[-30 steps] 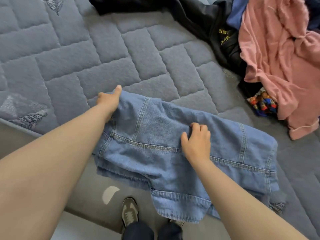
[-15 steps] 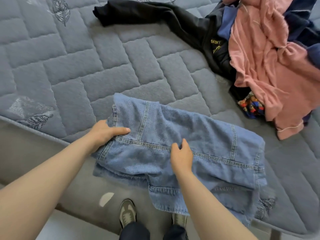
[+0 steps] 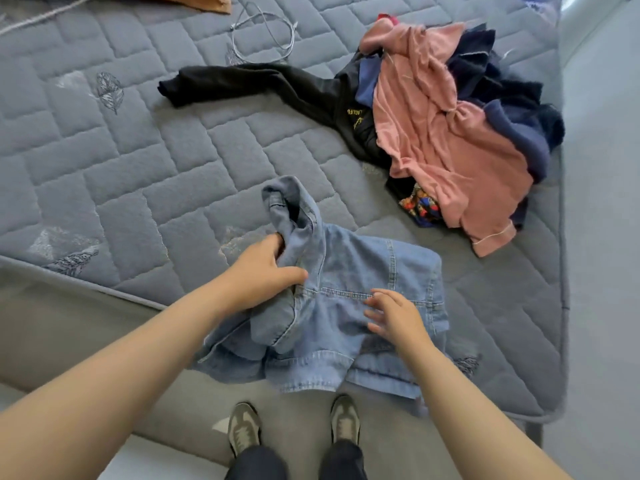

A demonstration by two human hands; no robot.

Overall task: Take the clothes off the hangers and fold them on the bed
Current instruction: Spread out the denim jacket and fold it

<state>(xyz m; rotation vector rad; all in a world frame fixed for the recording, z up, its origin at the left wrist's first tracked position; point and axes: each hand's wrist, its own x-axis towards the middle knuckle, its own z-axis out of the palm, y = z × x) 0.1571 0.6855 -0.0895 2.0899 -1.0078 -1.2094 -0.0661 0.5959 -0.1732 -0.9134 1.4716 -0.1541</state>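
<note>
The denim jacket (image 3: 360,268) lies at 6 o'clock, on the edge of the bed (image 3: 138,161). My left hand (image 3: 259,275) grips its bunched side. My right hand (image 3: 394,315) rests spread on it. I should fold toward 3 o'clock, edges even.

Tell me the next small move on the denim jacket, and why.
Probably fold the bunched left side of the denim jacket rightward over its middle. The left hand grips that raised fold, while the right hand is spread open over the centre seam, placed to pin it. The rest lies spread at the edge of the bed.
</note>
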